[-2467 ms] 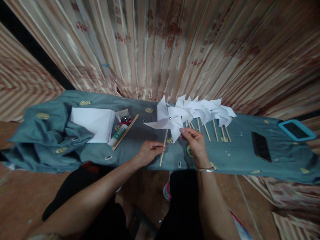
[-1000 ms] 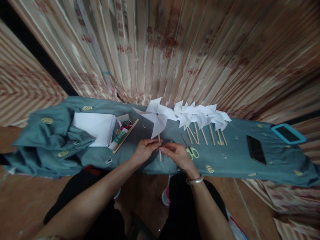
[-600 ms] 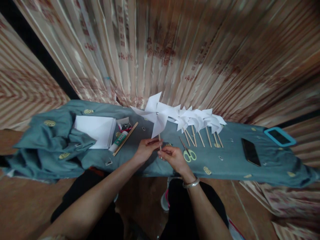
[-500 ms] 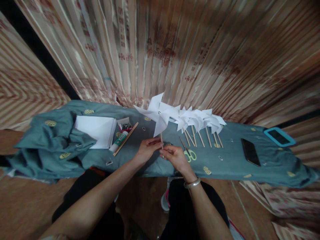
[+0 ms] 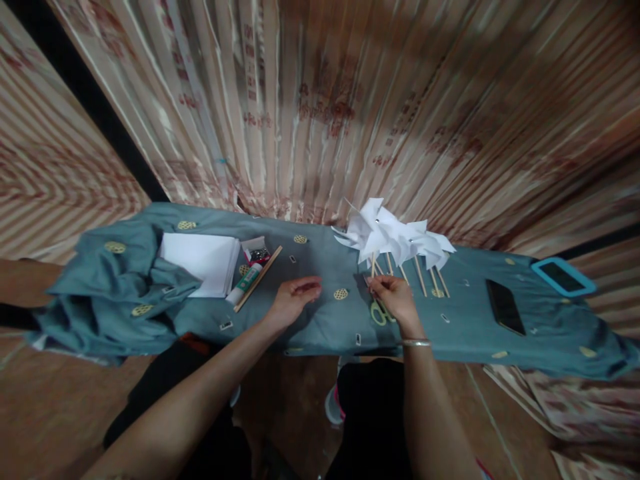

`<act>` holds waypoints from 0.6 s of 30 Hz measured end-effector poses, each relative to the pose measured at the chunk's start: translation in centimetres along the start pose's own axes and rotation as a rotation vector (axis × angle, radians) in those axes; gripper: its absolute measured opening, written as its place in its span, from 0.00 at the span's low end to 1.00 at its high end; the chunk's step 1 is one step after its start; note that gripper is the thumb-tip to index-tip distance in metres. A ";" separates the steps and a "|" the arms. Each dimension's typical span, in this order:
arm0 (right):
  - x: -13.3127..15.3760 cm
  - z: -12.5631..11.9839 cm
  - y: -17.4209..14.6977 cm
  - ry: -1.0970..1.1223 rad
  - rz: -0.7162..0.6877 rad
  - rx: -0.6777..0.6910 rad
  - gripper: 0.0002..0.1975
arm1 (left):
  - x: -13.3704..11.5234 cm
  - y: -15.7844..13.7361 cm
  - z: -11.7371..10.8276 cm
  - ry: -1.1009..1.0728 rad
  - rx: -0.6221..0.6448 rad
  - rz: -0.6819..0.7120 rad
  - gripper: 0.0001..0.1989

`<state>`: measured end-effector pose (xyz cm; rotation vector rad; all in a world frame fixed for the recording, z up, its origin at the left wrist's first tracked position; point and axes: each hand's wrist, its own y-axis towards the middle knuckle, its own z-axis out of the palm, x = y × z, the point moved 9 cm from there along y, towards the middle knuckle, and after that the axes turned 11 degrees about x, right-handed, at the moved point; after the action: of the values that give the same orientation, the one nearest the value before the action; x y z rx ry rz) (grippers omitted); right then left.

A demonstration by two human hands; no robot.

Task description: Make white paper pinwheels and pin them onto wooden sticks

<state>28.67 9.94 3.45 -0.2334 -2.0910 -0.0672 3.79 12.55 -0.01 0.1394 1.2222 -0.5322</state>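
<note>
My right hand point(image 5: 393, 295) pinches the stick of a white paper pinwheel point(image 5: 369, 223), whose blades overlap a row of several other paper pinwheels point(image 5: 434, 248) with wooden sticks pointing toward me. Green-handled scissors point(image 5: 379, 313) lie just under that hand, partly covered by it. My left hand point(image 5: 299, 297) hovers over the cloth with its fingers loosely extended and holds nothing. To its left are wooden sticks point(image 5: 260, 277) and a glue stick point(image 5: 244, 283).
A stack of white paper point(image 5: 203, 260) lies at the left, beside a small open box of metal pins point(image 5: 257, 252). At the right are a black phone point(image 5: 505, 307) and a blue-framed tablet point(image 5: 563, 277). Green cloth point(image 5: 320, 333) covers the narrow table; a curtain hangs behind.
The pinwheel has moved right, from between both hands to the row. My left hand has let go of its stick; my right hand has carried it over.
</note>
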 end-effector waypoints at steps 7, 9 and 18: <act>0.1 -1.2 -0.2 -0.521 0.077 -0.021 0.14 | -0.3 -0.5 -1.2 0.078 0.002 0.011 0.21; 0.3 -0.6 -0.1 -0.614 0.091 0.031 0.15 | -0.2 -0.7 -1.5 0.091 -0.002 -0.001 0.21; -0.2 0.6 0.8 -0.780 0.205 0.114 0.17 | -0.2 -1.1 -2.1 0.126 -0.013 -0.015 0.21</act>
<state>28.44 10.78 2.92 -0.4568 -2.8156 0.3138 1.40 12.44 -0.41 0.1548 1.3503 -0.5345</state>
